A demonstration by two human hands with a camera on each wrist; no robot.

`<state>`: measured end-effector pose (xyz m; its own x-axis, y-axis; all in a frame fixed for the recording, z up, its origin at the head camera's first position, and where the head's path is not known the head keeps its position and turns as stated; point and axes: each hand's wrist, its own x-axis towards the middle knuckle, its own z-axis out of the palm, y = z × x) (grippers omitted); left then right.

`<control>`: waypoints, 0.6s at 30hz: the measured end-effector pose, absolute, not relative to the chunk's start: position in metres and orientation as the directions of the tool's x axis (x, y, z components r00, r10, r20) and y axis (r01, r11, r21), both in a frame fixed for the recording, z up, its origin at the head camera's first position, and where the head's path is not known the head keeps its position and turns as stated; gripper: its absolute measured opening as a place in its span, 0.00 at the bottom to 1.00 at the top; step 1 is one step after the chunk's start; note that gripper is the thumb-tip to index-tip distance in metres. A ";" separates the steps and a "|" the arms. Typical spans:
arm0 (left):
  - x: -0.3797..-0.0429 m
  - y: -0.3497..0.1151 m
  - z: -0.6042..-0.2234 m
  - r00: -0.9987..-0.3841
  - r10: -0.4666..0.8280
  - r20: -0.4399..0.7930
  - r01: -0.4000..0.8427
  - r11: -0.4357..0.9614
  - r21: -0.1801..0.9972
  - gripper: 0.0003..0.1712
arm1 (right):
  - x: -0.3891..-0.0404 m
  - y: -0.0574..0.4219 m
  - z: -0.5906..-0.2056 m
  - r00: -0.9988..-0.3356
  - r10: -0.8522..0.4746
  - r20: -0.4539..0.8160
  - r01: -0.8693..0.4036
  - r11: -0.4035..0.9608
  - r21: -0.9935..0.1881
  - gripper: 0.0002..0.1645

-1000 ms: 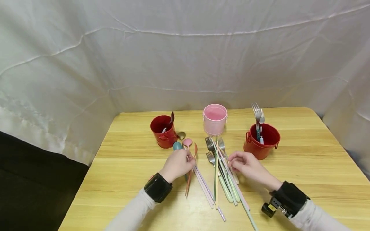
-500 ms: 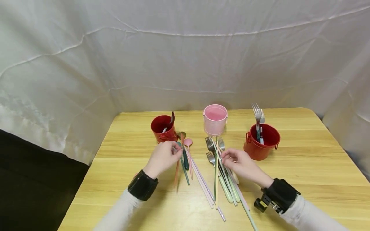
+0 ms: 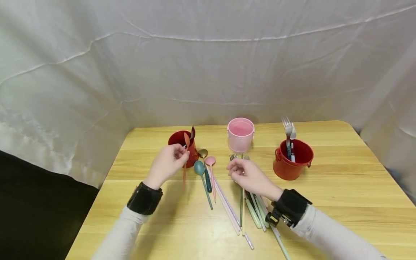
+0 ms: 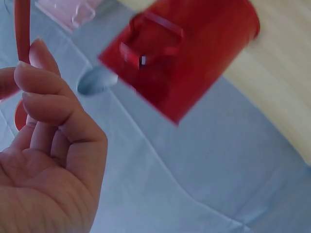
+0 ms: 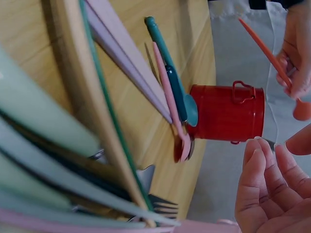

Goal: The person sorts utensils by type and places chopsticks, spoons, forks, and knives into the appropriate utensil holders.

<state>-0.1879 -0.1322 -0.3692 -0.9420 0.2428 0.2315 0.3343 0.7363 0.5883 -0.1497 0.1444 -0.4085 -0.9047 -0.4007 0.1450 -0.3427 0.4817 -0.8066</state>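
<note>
My left hand (image 3: 165, 164) pinches an orange spoon (image 3: 186, 139) by its handle, bowl end up. It is held up in front of the left red bucket (image 3: 193, 155), overlapping its rim in the head view. My right hand (image 3: 251, 177) hovers above the forks and chopsticks, fingers loosely curled with nothing between them. On the table between the hands lie a teal spoon (image 3: 199, 168), a pink spoon (image 3: 210, 161) and a gold-bowled spoon (image 3: 203, 153) with a dark green handle. Forks (image 5: 163, 206) and pale green handles (image 3: 252, 213) lie below the right hand, partly hidden.
Lilac chopsticks (image 3: 227, 207) stretch toward the front, others crossing nearby. A pink bucket (image 3: 240, 142) stands at the back. At right, another red bucket (image 3: 287, 168) holds upright forks (image 3: 287, 126). A dark spoon (image 3: 193, 133) sticks out of the left bucket.
My left hand has lifted the orange spoon off the spoon pile and carried it left to the red bucket. The teal spoon now lies uncovered. My right hand has drifted left over the forks.
</note>
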 end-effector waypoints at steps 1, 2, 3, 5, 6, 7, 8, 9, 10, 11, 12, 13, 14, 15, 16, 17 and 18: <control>-0.191 -0.134 -0.366 -0.941 0.239 0.239 0.336 0.733 0.591 0.08 | -0.151 0.141 -0.408 -0.904 -0.400 0.152 -0.347 0.478 -0.807 0.07; -0.193 -0.135 -0.362 -0.940 0.236 0.246 0.339 0.729 0.594 0.08 | -0.152 0.138 -0.407 -0.903 -0.400 0.156 -0.350 0.474 -0.808 0.07; -0.196 -0.136 -0.359 -0.939 0.233 0.254 0.342 0.726 0.597 0.08 | -0.153 0.135 -0.406 -0.903 -0.398 0.165 -0.355 0.472 -0.807 0.07; -0.200 -0.137 -0.352 -0.937 0.224 0.269 0.345 0.727 0.594 0.08 | -0.154 0.130 -0.405 -0.903 -0.393 0.175 -0.360 0.468 -0.808 0.07; -0.202 -0.137 -0.348 -0.936 0.220 0.276 0.346 0.727 0.593 0.09 | -0.154 0.127 -0.405 -0.902 -0.392 0.179 -0.363 0.467 -0.806 0.07; -0.203 -0.137 -0.345 -0.935 0.215 0.284 0.347 0.727 0.593 0.09 | -0.155 0.125 -0.404 -0.902 -0.390 0.186 -0.368 0.467 -0.804 0.07; -0.205 -0.137 -0.343 -0.933 0.208 0.293 0.348 0.726 0.593 0.09 | -0.155 0.123 -0.404 -0.900 -0.390 0.193 -0.374 0.467 -0.801 0.07; -0.206 -0.137 -0.340 -0.931 0.202 0.304 0.351 0.724 0.594 0.10 | -0.156 0.122 -0.404 -0.899 -0.390 0.199 -0.379 0.466 -0.800 0.08; -0.208 -0.137 -0.337 -0.928 0.195 0.316 0.354 0.723 0.593 0.10 | -0.156 0.120 -0.403 -0.898 -0.390 0.203 -0.383 0.464 -0.799 0.08; -0.209 -0.138 -0.335 -0.924 0.188 0.332 0.359 0.722 0.591 0.10 | -0.157 0.119 -0.403 -0.898 -0.389 0.207 -0.385 0.464 -0.798 0.08; -0.211 -0.138 -0.333 -0.920 0.181 0.348 0.365 0.721 0.589 0.10 | -0.157 0.118 -0.403 -0.897 -0.389 0.211 -0.389 0.463 -0.797 0.08; -0.213 -0.138 -0.332 -0.914 0.173 0.367 0.372 0.721 0.585 0.10 | -0.158 0.117 -0.402 -0.896 -0.389 0.216 -0.392 0.460 -0.797 0.08; -0.214 -0.139 -0.330 -0.907 0.166 0.386 0.380 0.719 0.582 0.10 | -0.158 0.117 -0.402 -0.895 -0.389 0.220 -0.395 0.457 -0.797 0.08; -0.216 -0.139 -0.329 -0.899 0.158 0.408 0.387 0.721 0.574 0.10 | -0.158 0.116 -0.402 -0.895 -0.387 0.223 -0.396 0.456 -0.797 0.08; -0.219 -0.140 -0.328 -0.891 0.149 0.429 0.394 0.722 0.568 0.09 | -0.158 0.116 -0.402 -0.895 -0.386 0.225 -0.397 0.456 -0.797 0.08; -0.221 -0.140 -0.328 -0.883 0.140 0.448 0.400 0.724 0.562 0.09 | -0.159 0.115 -0.402 -0.895 -0.384 0.227 -0.397 0.454 -0.798 0.08; -0.223 -0.141 -0.327 -0.875 0.129 0.467 0.404 0.726 0.556 0.09 | -0.159 0.115 -0.401 -0.896 -0.383 0.225 -0.394 0.451 -0.801 0.08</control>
